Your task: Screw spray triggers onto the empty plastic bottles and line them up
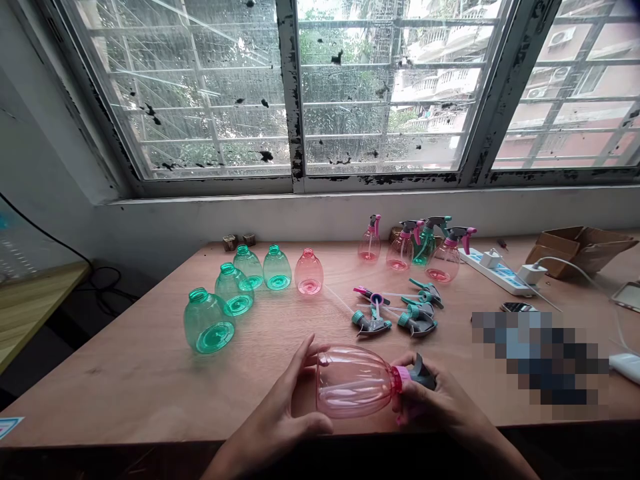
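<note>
Head view: I observe the pink bottle point(355, 387) lying sideways near six o'clock. Right hand point(443, 393) grips its spray head point(424, 375) at three o'clock; left hand point(287, 403) cups the nine-o'clock base, contact I cannot tell. Loose trigger heads point(373, 325) lie at one o'clock from it.

Barred windows point(345, 90) (apparently grimy) stand above a pale wall point(280, 217).

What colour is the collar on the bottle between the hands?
The collar is pink, seen best in the head view.
</note>
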`<state>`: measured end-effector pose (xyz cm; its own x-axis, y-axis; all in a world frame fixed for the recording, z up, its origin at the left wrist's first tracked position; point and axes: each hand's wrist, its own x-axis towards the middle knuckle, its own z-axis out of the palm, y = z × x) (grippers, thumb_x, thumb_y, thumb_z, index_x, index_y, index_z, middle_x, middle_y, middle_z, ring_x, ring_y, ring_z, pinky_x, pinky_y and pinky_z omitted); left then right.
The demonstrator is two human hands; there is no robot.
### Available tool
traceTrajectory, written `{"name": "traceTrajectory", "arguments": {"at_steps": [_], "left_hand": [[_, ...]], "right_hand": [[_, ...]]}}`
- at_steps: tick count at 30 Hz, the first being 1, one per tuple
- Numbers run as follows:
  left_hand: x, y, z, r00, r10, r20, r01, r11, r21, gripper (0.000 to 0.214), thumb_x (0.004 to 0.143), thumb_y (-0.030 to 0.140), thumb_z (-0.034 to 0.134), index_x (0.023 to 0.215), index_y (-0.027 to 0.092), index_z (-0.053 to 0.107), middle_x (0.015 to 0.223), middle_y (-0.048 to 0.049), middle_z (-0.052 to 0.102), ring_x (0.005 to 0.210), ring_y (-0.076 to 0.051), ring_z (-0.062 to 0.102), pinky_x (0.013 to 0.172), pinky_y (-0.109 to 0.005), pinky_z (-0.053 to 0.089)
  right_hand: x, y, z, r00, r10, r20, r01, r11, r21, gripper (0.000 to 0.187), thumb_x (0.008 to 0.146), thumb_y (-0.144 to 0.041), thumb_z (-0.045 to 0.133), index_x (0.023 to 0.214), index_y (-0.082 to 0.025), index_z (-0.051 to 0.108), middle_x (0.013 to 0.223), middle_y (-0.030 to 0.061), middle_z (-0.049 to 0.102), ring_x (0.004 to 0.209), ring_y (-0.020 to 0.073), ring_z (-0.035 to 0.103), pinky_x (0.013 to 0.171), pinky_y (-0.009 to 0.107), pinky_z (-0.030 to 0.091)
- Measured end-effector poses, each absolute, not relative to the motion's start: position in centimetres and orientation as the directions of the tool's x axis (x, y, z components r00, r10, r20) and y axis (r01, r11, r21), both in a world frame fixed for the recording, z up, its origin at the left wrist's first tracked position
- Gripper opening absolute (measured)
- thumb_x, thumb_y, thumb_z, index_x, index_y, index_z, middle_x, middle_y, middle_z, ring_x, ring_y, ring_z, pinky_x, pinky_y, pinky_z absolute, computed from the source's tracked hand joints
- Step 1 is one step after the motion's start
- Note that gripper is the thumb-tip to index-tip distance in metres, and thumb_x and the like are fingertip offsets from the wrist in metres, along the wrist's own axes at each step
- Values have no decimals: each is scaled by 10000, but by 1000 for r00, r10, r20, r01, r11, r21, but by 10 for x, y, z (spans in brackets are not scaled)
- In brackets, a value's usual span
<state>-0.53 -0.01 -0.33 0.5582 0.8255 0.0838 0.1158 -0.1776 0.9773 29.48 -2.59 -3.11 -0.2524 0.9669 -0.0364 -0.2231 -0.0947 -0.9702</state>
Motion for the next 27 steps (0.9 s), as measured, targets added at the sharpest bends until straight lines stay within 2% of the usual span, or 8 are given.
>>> {"name": "traceTrajectory", "arguments": {"at_steps": [3, 6, 9, 12, 16, 19, 24, 27], "left_hand": [[-7, 0, -5, 562, 826, 35, 146, -141, 979, 1026, 790, 398, 837, 1603, 328, 216, 1645, -77, 365, 1487, -346, 365, 1247, -482, 288], [-6, 0, -4, 563, 826, 7, 206, -148, 967, 1007, 772, 352, 861, 1586, 331, 268, 1638, -83, 375, 1480, -351, 379, 1251, -497, 272], [-1, -2, -1, 568, 821, 51, 196, -196, 961, 998, 741, 302, 891, 1555, 351, 316, 1635, -72, 381, 1484, -350, 375, 1248, -499, 280], [2, -5, 1, 584, 806, 101, 214, -273, 938, 913, 772, 281, 869, 1518, 376, 350, 1597, -60, 441, 1454, -333, 434, 1230, -476, 334], [1, -4, -3, 575, 781, 242, 345, -501, 794, 919, 778, 294, 866, 1509, 414, 323, 1566, -49, 469, 1431, -331, 461, 1222, -482, 347], [-2, -2, -10, 578, 738, 349, 402, -629, 665, 891, 838, 375, 801, 1540, 422, 253, 1560, -59, 470, 1423, -326, 467, 1206, -478, 372], [-4, 3, -21, 601, 677, 424, 456, -726, 514, 858, 907, 433, 704, 1573, 389, 165, 1552, -97, 481, 1412, -325, 482, 1169, -473, 421], [-3, 3, -24, 583, 695, 422, 484, -713, 507, 850, 924, 407, 688, 1579, 387, 146, 1581, -106, 447, 1437, -335, 450, 1181, -514, 399]], "right_hand": [[295, -27, -32, -269, 962, -51, -240, -118, -964, 431, 783, -497, 838, 947, -172, 608, 653, 24, 773, 566, 186, 738, 578, 271, 574], [297, -27, -33, -258, 963, -75, -230, -137, -964, 441, 779, -487, 846, 977, -174, 608, 678, 30, 787, 582, 187, 747, 593, 276, 585], [299, -26, -35, -265, 964, -33, -230, -96, -968, 440, 832, -572, 762, 944, -173, 614, 660, 29, 773, 561, 183, 737, 568, 264, 566], [298, -24, -34, -278, 961, 8, -245, -63, -967, 451, 891, -618, 663, 900, -169, 623, 640, 17, 750, 511, 163, 709, 541, 248, 539], [295, -23, -31, -268, 963, -10, -228, -74, -971, 451, 927, -614, 615, 917, -163, 641, 640, 10, 744, 482, 146, 686, 538, 235, 521], [294, -24, -26, -246, 969, -28, -185, -76, -980, 503, 933, -647, 574, 917, -152, 662, 632, 22, 743, 482, 149, 683, 529, 229, 507], [290, -22, -19, -207, 976, -70, -151, -102, -983, 581, 906, -698, 560, 1020, -141, 682, 627, 38, 750, 443, 162, 662, 503, 247, 508], [287, -20, -22, -171, 983, -68, -172, -98, -980, 592, 897, -700, 572, 1052, -139, 677, 647, 54, 763, 473, 179, 675, 504, 264, 522]]}}
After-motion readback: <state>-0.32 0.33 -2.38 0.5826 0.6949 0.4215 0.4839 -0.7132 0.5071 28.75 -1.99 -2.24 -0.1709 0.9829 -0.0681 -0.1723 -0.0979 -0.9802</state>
